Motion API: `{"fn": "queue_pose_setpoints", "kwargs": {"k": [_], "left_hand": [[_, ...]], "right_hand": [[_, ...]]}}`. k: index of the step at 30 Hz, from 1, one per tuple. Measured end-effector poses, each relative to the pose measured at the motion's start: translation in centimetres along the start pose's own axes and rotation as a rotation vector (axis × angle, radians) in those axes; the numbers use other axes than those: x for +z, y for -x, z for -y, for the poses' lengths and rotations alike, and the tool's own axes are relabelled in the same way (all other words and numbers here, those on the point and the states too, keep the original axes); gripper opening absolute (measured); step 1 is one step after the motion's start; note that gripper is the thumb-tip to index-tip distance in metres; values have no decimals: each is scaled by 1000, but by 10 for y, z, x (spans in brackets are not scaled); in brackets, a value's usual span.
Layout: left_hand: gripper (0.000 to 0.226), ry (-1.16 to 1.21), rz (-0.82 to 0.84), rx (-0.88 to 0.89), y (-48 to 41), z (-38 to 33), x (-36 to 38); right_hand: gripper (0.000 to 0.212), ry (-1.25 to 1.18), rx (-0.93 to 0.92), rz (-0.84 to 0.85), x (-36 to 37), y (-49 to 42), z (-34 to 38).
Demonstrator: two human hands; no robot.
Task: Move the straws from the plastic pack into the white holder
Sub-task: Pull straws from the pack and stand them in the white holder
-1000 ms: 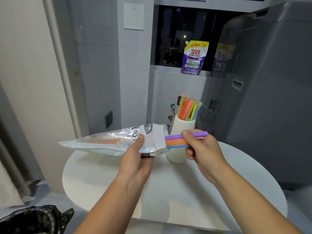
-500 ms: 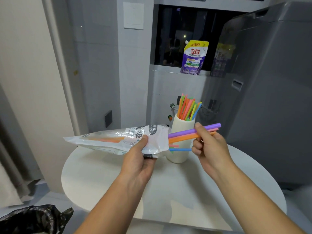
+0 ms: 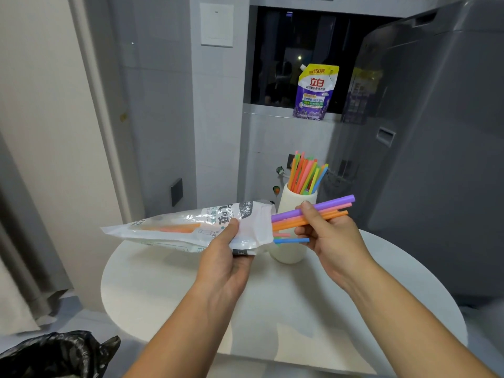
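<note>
Meanwhile, left hand (image 3: pixel 226 257) grips the plastic pack (image 3: pixel 191 227); right hand (image 3: pixel 331 236) pinches purple and orange straws (image 3: pixel 313 214).

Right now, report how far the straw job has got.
Done: a bunch of straws already stands in the white holder. In hand: the right hand has a grip on several straws half out of the plastic pack, held by the left hand. Left: a few straws inside the pack.
</note>
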State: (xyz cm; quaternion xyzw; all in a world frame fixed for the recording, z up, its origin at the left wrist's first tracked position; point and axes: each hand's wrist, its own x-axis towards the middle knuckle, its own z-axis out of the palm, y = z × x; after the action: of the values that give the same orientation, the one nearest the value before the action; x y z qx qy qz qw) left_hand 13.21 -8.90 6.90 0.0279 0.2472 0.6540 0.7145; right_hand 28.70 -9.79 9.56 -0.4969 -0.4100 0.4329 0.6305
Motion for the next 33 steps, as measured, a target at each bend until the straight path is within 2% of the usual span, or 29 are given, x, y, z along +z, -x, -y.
{"fn": "queue_pose_setpoints", "kwargs": {"k": [11,19,33], "left_hand": [[42,40,-37,-9,-10,-7,-5],[36,95,-46,38,-20,-14,-10],[38,65,-29,29,-22,-11,-11]], "right_hand": [[26,114,-76,-11,-22,-10,31],[23,157,-170,-54,-37,-22,70],[22,378,-427,-227,-71,-23,133]]}}
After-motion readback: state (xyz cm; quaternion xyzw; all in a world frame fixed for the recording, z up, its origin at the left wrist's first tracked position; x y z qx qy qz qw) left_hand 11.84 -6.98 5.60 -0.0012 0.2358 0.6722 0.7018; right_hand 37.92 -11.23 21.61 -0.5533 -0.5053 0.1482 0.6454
